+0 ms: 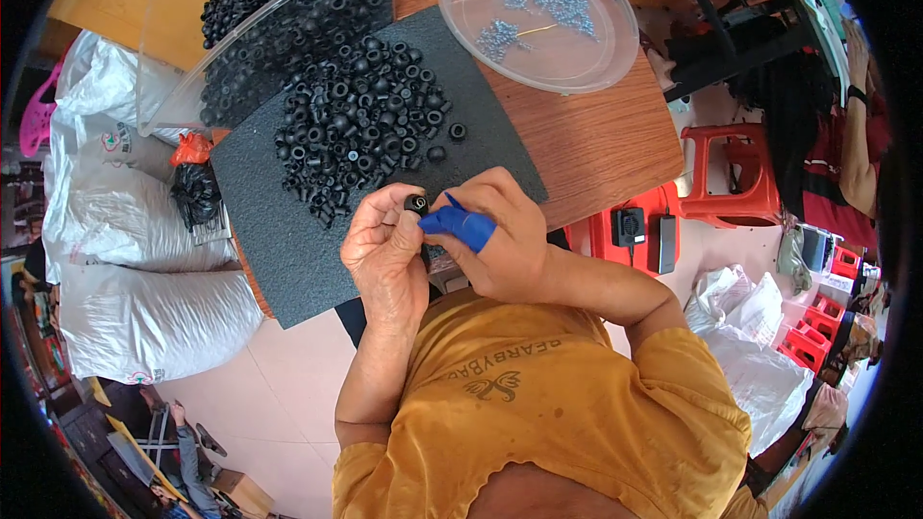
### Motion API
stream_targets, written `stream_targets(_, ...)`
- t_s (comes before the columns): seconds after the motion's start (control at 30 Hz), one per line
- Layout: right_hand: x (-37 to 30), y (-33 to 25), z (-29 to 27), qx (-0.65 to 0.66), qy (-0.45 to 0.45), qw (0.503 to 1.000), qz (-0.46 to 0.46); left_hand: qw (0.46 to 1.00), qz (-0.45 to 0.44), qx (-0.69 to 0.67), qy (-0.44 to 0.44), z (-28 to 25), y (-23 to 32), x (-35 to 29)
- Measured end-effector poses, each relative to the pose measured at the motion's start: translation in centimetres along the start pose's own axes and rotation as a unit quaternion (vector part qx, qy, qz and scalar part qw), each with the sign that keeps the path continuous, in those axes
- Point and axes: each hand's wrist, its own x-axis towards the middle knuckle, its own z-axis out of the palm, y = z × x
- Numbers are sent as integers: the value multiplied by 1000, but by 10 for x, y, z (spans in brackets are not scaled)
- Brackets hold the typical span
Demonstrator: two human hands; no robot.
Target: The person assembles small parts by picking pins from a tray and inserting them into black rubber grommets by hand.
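My left hand (386, 255) pinches a small round black part (415, 203) between thumb and fingertips, its hollow end with a pale ring facing up. Close against it, my right hand (510, 235) is closed, with blue tape (466, 228) wrapped on its thumb. The right fingertips meet at the part; whatever they grip is hidden. Both hands are over the near edge of a dark grey mat (279, 274). Beyond them on the mat lies a heap of similar black parts (356, 120), some hollow, some domed.
A clear plastic bin (288, 24) full of black parts stands at the far left. On the wooden table (615, 135), a clear round lid (615, 48) holds small blue pieces. White sacks (144, 317) stand left; a red stool (735, 178) is at right.
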Motion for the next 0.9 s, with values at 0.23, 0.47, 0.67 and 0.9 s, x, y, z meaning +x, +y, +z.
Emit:
stream_targets(0.23,2,3,-5,6,-32,999,-39,999,-37,-26,-13,-8,-3,1)
stream_targets(0.47,-5,4,-5,-27,3,992,-125,996,-65,-51,-42,-6,1,1)
stream_targets(0.67,2,-4,-13,29,-24,999,-23,998,-54,-26,-24,-2,-1,-1)
stream_targets(0.9,-2,-10,-16,80,-26,993,77,999,-9,11,-30,-7,-5,-1)
